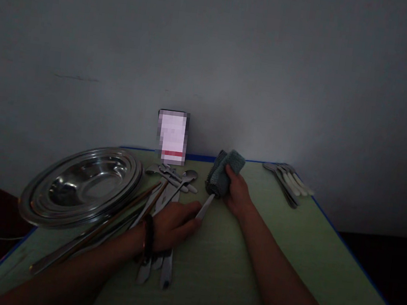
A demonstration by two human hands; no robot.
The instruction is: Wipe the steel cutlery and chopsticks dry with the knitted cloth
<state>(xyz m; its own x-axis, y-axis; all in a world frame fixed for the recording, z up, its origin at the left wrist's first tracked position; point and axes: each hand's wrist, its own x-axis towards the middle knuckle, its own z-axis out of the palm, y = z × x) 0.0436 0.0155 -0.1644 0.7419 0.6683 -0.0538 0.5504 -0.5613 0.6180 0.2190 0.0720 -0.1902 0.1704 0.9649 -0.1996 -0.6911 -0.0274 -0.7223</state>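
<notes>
Dim grey wall (pixel 258 70) beyond the grip, in the head view, with faint scratches above and to the left; below both hands, pale green table (pixel 210 277) with blue edging, near end cut off by the bottom of the frame. Very dark all round, with fine detail lost.

Pale-handled utensil (pixel 206 206) between the two hands: handle pinched in the fingers of the left hand (pixel 176 223), far end swallowed by the folded grey-green cloth (pixel 225 175). Spoon, fork or knife: impossible to tell. Cloth closed firmly in the right hand (pixel 237 192), thumb across the near face, most fingers out of sight behind.

Under and just left of the left hand, pile of loose cutlery (pixel 163 279), middle covered by hand and wrist, only ends clear; dark bracelet (pixel 147 239) on that wrist. Farther left, brown sticks (pixel 93 233) aslant, partly behind the forearm, beside stacked metal dishes (pixel 27 200), number uncertain.

Beyond the left hand, upright lit screen (pixel 174 136), contents blurred into blocks. Well to the right of the cloth, row of cutlery (pixel 291 179), some handles white, heads murky and overlapping.
</notes>
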